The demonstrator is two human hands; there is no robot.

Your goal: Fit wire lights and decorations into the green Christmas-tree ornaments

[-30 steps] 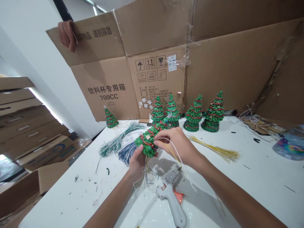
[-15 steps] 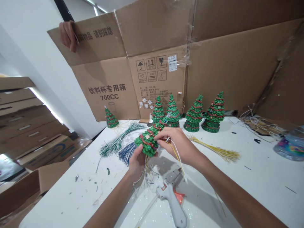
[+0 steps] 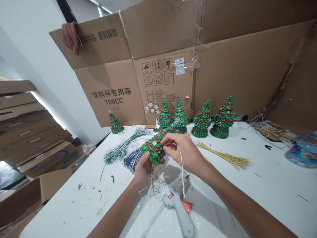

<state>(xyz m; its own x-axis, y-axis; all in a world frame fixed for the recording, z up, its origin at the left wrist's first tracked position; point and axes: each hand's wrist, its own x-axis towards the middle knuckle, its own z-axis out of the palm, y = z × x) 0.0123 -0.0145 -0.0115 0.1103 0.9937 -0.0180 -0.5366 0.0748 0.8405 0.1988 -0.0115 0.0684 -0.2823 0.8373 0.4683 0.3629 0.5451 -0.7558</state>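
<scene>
A small green Christmas tree (image 3: 153, 148) with red garland lies tilted in my left hand (image 3: 144, 167), its base toward me. My left fingers and thumb are closed around its lower part. My right hand (image 3: 182, 148) pinches a thin wire (image 3: 180, 162), white and yellow, at the tree's side; its loose ends hang below the hand. The right fingertips partly hide where the wire meets the branches. Several thin wires dangle under the tree's base. Beneath my hands a grey glue gun (image 3: 179, 201) with an orange trigger lies on the white table (image 3: 94, 208).
Several similar trees (image 3: 201, 120) stand along the cardboard wall (image 3: 160, 36). Bundles of green wires (image 3: 126, 143), blue wires (image 3: 133, 158) and yellow wires (image 3: 228, 155) lie on the table. A clear plastic container (image 3: 303, 150) is at right. Another person's hand (image 3: 71, 38) grips the cardboard's top edge.
The white and yellow wire's hanging ends have swung left, closer to the glue gun's trigger. Both hands stay at the tree, which has barely shifted.
</scene>
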